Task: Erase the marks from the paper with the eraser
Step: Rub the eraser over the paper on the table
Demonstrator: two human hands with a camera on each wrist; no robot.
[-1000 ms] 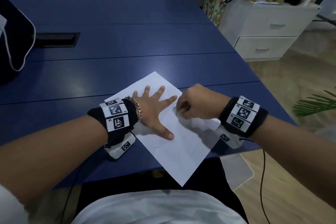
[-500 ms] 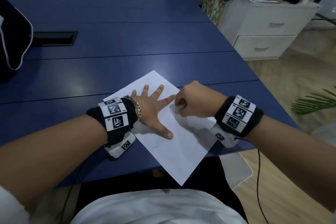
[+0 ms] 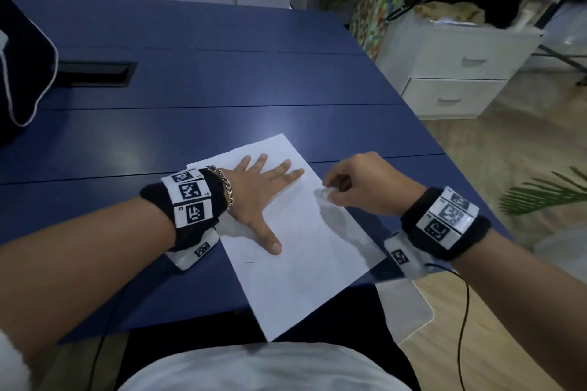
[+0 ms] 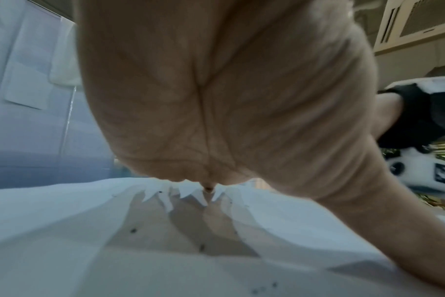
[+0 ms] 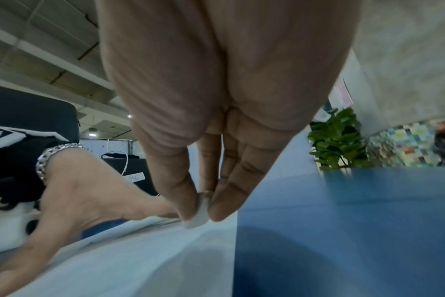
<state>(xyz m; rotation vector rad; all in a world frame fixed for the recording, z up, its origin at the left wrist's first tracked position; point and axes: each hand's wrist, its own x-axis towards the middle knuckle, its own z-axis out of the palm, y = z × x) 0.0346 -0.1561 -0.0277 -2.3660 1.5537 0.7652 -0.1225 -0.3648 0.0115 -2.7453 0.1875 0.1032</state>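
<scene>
While our left hand [image 3: 254, 187] lies flat on the paper [image 3: 305, 263] with fingers straight and spread, our right hand [image 3: 359, 184] pinches the eraser [image 3: 325, 193] between thumb and fingertips. We see the eraser as a small white lump, its lower end touching the sheet near the right edge, just beside the tip of our left forefinger. From the right wrist view, the eraser [image 5: 200, 211] sits squeezed between the thumb and two fingers [image 5: 226, 201], its bottom on the paper [image 5: 140, 261] close to where the sheet meets the blue bench [image 5: 343, 231]. From the left wrist view, our palm [image 4: 216, 90] presses down on the paper [image 4: 64, 231], which shows a few small dark specks. The sheet lies askew on the bench [image 3: 222, 89], its near corner hanging past the front edge above our lap. We wear a chain bracelet [image 3: 224, 184] on the left wrist. A white drawer unit [image 3: 451, 73] stands on the floor to the right of the bench.
</scene>
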